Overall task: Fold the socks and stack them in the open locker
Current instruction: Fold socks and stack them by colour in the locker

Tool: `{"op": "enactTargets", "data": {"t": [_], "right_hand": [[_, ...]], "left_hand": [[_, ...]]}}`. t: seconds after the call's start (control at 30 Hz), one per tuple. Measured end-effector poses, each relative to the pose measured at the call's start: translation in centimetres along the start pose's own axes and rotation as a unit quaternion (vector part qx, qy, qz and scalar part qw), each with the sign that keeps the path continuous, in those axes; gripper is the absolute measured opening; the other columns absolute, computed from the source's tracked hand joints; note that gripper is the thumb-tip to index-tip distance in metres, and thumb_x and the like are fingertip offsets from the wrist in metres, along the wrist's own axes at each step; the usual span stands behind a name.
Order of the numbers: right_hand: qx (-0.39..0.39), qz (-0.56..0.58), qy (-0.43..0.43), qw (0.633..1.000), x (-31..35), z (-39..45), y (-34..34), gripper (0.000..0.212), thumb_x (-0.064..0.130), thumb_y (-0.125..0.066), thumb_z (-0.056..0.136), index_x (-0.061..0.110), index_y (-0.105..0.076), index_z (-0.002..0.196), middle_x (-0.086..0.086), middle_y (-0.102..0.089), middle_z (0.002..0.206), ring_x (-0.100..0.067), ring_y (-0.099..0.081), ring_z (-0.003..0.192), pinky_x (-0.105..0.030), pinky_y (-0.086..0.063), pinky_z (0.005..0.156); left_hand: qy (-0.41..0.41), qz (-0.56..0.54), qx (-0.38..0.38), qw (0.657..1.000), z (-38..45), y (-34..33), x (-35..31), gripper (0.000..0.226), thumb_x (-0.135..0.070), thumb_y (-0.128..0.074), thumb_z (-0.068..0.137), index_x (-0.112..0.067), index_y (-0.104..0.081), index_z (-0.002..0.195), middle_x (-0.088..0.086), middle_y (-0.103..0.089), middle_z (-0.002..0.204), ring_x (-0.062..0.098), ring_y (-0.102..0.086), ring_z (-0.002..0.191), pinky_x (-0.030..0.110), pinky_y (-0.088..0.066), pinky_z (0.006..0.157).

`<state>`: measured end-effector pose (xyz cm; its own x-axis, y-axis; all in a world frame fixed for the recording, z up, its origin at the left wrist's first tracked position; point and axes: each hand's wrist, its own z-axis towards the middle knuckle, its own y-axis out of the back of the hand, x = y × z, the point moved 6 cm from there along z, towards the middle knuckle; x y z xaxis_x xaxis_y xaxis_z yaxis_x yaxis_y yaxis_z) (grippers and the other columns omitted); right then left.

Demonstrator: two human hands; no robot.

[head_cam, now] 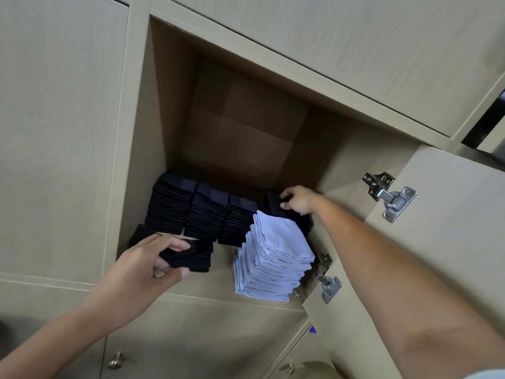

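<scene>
The open locker (175,110) holds three tall stacks of dark folded socks (188,209) along the back of its floor, a fourth dark stack (276,206) to their right, and a leaning stack of white folded socks (273,258) at the front right, near the lower door hinge (329,285). The left hand (147,266) holds a small bundle of dark socks (191,257) at the front left of the locker floor, thumb on top and fingers curled beneath. The right hand (296,199) rests its curled fingers on the fourth dark stack at the back right, apparently steadying it; whether it actually grips a sock cannot be determined. The step in hand appears to be setting the bundle down. Keep the bundle flat and square to the row behind it, lower it fully before the fingers release, and withdraw the hand straight back. Avoid brushing the white stack, which tilts and could topple.
</scene>
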<state>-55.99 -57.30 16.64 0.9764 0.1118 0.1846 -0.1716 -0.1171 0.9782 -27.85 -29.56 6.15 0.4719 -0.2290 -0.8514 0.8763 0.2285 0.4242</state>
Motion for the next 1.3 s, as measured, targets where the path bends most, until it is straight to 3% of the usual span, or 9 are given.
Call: {"op": "enactTargets", "data": {"t": [0.1, 0.23, 0.3, 0.5, 0.63, 0.83, 0.93, 1.03, 1.3], "right_hand": [[0.022, -0.038, 0.035, 0.998, 0.5, 0.4, -2.0, 0.046, 0.031, -0.063, 0.1, 0.023, -0.053, 0.144, -0.007, -0.053, 0.147, -0.027, -0.053, 0.131, -0.03, -0.043, 0.101], [0.052, -0.063, 0.042, 0.996, 1.3, 0.5, -3.6, 0.048, 0.034, -0.056, 0.103, 0.022, -0.046, 0.149, -0.007, -0.048, 0.152, -0.028, -0.05, 0.135, -0.032, -0.041, 0.108], [0.061, -0.08, 0.042, 0.994, 1.6, 0.5, -3.6, 0.049, 0.036, -0.054, 0.104, 0.022, -0.045, 0.15, -0.007, -0.045, 0.155, -0.029, -0.047, 0.137, -0.035, -0.04, 0.111], [-0.02, -0.031, 0.048, 0.998, 2.4, -0.8, -0.7, 0.037, 0.032, -0.06, 0.101, 0.018, -0.059, 0.136, -0.008, -0.058, 0.14, -0.028, -0.054, 0.128, -0.03, -0.043, 0.1], [-0.111, 0.057, 0.1, 0.987, 3.9, -3.5, 0.5, 0.009, 0.029, -0.064, 0.097, 0.022, -0.066, 0.103, -0.004, -0.069, 0.109, -0.024, -0.065, 0.105, -0.03, -0.049, 0.085], [-0.167, 0.139, 0.192, 0.957, 7.8, -11.3, -1.4, 0.005, 0.028, -0.063, 0.096, 0.026, -0.067, 0.097, 0.011, -0.069, 0.084, -0.01, -0.064, 0.078, -0.036, -0.055, 0.075], [-0.192, 0.149, 0.245, 0.939, 9.6, -14.8, -3.3, 0.006, 0.028, -0.06, 0.095, 0.029, -0.067, 0.095, 0.016, -0.067, 0.085, -0.008, -0.06, 0.087, -0.038, -0.055, 0.078], [-0.18, 0.153, 0.296, 0.926, 11.5, -17.7, -5.8, 0.004, 0.03, -0.061, 0.094, 0.031, -0.065, 0.095, 0.02, -0.065, 0.084, -0.006, -0.054, 0.092, -0.034, -0.051, 0.084], [-0.065, 0.153, 0.404, 0.899, 17.1, -21.4, -13.9, 0.008, 0.035, -0.063, 0.094, 0.035, -0.064, 0.102, 0.018, -0.059, 0.085, -0.004, -0.054, 0.091, -0.032, -0.05, 0.079]], "left_hand": [[-0.003, 0.005, -0.001, 1.0, -0.1, 0.3, 0.0, 0.033, -0.024, -0.079, 0.087, -0.042, -0.065, 0.112, -0.026, -0.061, 0.11, 0.005, -0.07, 0.082, 0.018, -0.052, 0.073], [-0.001, 0.018, -0.002, 1.0, -0.5, 0.6, 0.1, 0.031, -0.028, -0.077, 0.088, -0.045, -0.064, 0.111, -0.023, -0.061, 0.113, 0.003, -0.068, 0.083, 0.036, -0.06, 0.064], [-0.001, 0.023, -0.009, 1.0, -0.6, 0.8, 0.2, 0.031, -0.025, -0.078, 0.088, -0.042, -0.065, 0.11, -0.021, -0.063, 0.114, 0.004, -0.068, 0.081, 0.032, -0.058, 0.062], [0.001, 0.052, 0.006, 0.999, -0.7, 1.2, 0.4, 0.029, -0.029, -0.076, 0.089, -0.043, -0.064, 0.112, -0.021, -0.063, 0.116, 0.001, -0.069, 0.083, 0.014, -0.05, 0.07], [0.002, 0.064, 0.013, 0.998, -0.8, 1.5, 0.0, 0.029, -0.029, -0.075, 0.09, -0.043, -0.063, 0.112, -0.021, -0.065, 0.11, 0.0, -0.068, 0.084, 0.012, -0.049, 0.069], [0.018, 0.079, 0.015, 0.997, -1.4, 2.6, 0.1, 0.022, -0.026, -0.075, 0.091, -0.038, -0.065, 0.107, -0.017, -0.071, 0.094, 0.003, -0.067, 0.084, 0.018, -0.052, 0.073], [0.014, 0.126, 0.029, 0.991, -1.9, 3.3, 0.4, 0.017, -0.031, -0.072, 0.093, -0.039, -0.063, 0.105, -0.024, -0.069, 0.094, 0.002, -0.064, 0.085, 0.019, -0.048, 0.072], [0.016, 0.167, 0.028, 0.985, -2.2, 4.6, 0.1, 0.017, -0.034, -0.071, 0.093, -0.04, -0.062, 0.106, -0.026, -0.069, 0.093, 0.003, -0.061, 0.088, 0.019, -0.048, 0.074], [0.048, 0.227, 0.008, 0.973, -3.5, 8.2, 0.8, 0.011, -0.034, -0.072, 0.093, -0.033, -0.066, 0.103, -0.013, -0.072, 0.09, 0.007, -0.067, 0.082, 0.033, -0.056, 0.08]]}}
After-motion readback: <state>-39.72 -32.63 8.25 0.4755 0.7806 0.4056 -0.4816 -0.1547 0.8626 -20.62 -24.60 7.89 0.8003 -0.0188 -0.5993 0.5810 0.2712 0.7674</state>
